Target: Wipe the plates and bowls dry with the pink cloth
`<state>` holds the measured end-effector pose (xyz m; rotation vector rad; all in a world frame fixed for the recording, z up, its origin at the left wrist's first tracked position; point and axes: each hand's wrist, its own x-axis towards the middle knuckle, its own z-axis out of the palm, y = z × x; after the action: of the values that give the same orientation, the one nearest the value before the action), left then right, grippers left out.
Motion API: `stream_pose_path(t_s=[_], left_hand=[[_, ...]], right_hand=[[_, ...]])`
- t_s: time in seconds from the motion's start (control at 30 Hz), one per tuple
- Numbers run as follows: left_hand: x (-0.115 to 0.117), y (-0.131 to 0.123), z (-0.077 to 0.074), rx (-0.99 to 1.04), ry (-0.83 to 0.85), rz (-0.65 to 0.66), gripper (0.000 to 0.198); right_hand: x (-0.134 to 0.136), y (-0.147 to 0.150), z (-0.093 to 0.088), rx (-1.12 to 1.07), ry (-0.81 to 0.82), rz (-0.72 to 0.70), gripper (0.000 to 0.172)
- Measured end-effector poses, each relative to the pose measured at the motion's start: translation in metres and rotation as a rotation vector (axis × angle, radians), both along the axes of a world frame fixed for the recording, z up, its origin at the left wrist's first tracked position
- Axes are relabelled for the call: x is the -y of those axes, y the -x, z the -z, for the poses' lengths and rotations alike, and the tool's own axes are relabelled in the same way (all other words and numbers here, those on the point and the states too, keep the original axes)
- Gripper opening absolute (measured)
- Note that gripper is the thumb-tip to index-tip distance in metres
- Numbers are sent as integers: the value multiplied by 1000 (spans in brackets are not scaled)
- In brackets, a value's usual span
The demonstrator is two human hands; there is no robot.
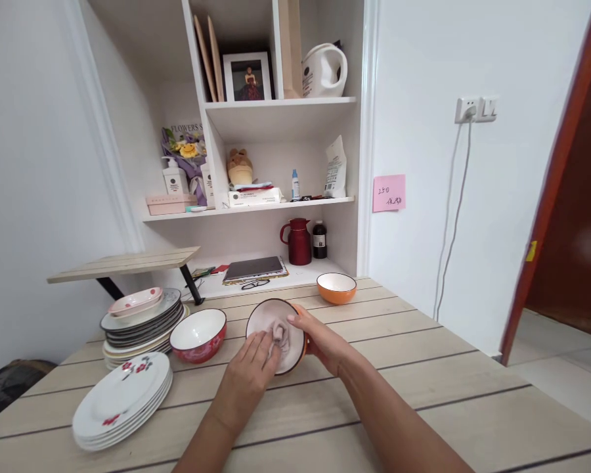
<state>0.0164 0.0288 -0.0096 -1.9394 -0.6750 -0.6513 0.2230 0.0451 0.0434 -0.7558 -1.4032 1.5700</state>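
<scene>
Tilted toward me above the table is a bowl (295,358) with a white inside, a dark rim and an orange outside. My right hand (320,338) grips it at its right side, thumb over the rim. Inside the bowl, my left hand (255,361) presses a crumpled greyish-pink cloth (279,334) against the inner wall; its fingers are closed on the cloth. Left of the held bowl stands a red patterned bowl (199,345), upright. Another orange bowl (337,289) sits farther back on the right, apart from my hands.
Flowered white plates (123,394) are stacked at the left front. Behind them rises a taller stack of plates (142,328) topped by a pink dish (135,301). A small raised shelf (128,264), a laptop (255,268) and a red jug (299,242) stand at the back.
</scene>
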Motion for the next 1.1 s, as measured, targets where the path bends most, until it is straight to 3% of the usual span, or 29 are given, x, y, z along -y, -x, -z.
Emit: stream_pose_path(t_s=[0.17,0.27,0.4,0.5,0.73,0.9,1.0,1.1], left_hand=[[0,5,2,66,14,-69,36],[1,6,4,95,38,-74,37],[0,5,5,113,77,-50,40],[0,3,5,97,72,26,40],[2,-4,-4,0,125,104,35],[6,-6,-5,-44,71,81,28],[8,-5,-3,-49,50,72,27],[6,-3,1,32,87,48,22]], right_hand=[[8,16,8,-236,7,-105,82],[11,29,13,-302,-3,-21,95],[12,46,19,-375,-30,204,82],[12,50,17,-397,-63,285,70],[6,13,-5,-103,-61,135,52],[1,-9,-10,63,-19,17,47],[0,-8,-4,21,36,10,57],[5,4,5,-116,90,-52,88]])
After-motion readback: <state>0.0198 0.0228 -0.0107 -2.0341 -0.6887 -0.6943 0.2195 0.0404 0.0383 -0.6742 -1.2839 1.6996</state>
